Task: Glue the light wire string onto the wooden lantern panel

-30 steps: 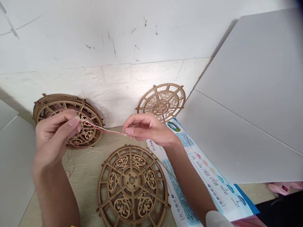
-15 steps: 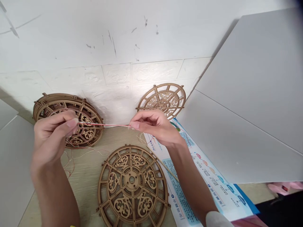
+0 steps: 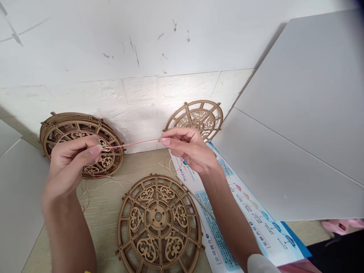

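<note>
A red and white string (image 3: pixel 132 144) runs taut between my two hands above the table. My left hand (image 3: pixel 75 159) pinches one end between thumb and forefinger. Higher and to the right, my right hand (image 3: pixel 190 148) grips the other end in its fingertips. Loose loops of the string hang below both hands. In front of me lies a round openwork wooden wheel (image 3: pixel 159 218) with scroll cutouts; a strand trails onto it. Behind my left hand a stack of similar wheels (image 3: pixel 82 118) leans on the wall, partly hidden. Another wooden wheel (image 3: pixel 214 113) leans beyond my right hand.
Under my right arm lies a printed sheet (image 3: pixel 264 235) with blue text blocks. A thin stick (image 3: pixel 196 197) rests between it and the nearest wheel. A white brick-patterned wall (image 3: pixel 139 89) closes the back; grey panels (image 3: pixel 298 132) stand at both sides. Something pink (image 3: pixel 338 226) shows at the right.
My left hand has moved a little to the right. My right hand has risen slightly, so the string now slants up toward it and its span is shorter.
</note>
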`<state>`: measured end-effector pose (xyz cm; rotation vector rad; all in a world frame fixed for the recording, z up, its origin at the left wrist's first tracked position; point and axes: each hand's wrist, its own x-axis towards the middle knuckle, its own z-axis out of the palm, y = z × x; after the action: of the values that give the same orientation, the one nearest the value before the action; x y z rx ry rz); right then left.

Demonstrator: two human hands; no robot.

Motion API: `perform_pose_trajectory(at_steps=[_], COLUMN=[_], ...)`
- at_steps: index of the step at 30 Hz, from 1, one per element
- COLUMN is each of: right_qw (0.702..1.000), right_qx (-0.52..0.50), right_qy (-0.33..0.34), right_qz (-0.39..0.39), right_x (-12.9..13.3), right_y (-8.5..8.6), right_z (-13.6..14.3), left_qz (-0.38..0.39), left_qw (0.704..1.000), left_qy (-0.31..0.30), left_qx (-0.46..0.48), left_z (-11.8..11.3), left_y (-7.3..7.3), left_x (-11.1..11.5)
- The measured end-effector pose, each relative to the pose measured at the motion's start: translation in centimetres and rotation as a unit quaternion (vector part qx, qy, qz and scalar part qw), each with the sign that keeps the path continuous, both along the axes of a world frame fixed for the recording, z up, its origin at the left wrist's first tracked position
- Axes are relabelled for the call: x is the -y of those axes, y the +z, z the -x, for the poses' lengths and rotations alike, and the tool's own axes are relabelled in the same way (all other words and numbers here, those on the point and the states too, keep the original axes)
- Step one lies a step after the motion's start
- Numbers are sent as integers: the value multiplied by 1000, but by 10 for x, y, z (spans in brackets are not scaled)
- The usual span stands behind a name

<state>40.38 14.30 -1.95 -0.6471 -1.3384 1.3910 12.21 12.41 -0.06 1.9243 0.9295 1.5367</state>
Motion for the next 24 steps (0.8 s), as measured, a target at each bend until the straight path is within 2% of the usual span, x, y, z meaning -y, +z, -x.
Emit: perform_pose_trajectory(at_steps=[4,7,10,12,14,15,18,20,21,24], right_qw=[1000,1000,994,975,927,891,752,673,643,594], right_qx=[-4,-8,7,36,66,78,117,149,160,170], right_qy=[2,6,-15,-74,-159,-204,-323,-385,-408,-437], right_qz=[17,-15,-107,-206,-332,-399,-562,-614,-628,-654], right_x=[-2,-2,0,2,5,6,8,8,8,8], right_y=[0,-1,-1,-1,-1,-1,-2,-3,-3,-3], right_z=[-2,-3,-5,-5,-3,-2,2,5,5,7], left_qz=[20,37,41,40,59,79,148,174,182,203], left_qw=[1000,999,998,998,997,995,986,980,977,970], left_qy=[-2,-16,-18,-10,-7,-10,-34,-61,-74,-98], left_qx=[7,22,42,50,56,58,68,78,83,93], left_z=[-1,-2,-3,-4,-5,-5,-7,-7,-7,-6], left_y=[-1,-1,0,1,3,5,9,12,13,14], left_x=[-1,-2,-2,0,1,1,1,1,1,-1])
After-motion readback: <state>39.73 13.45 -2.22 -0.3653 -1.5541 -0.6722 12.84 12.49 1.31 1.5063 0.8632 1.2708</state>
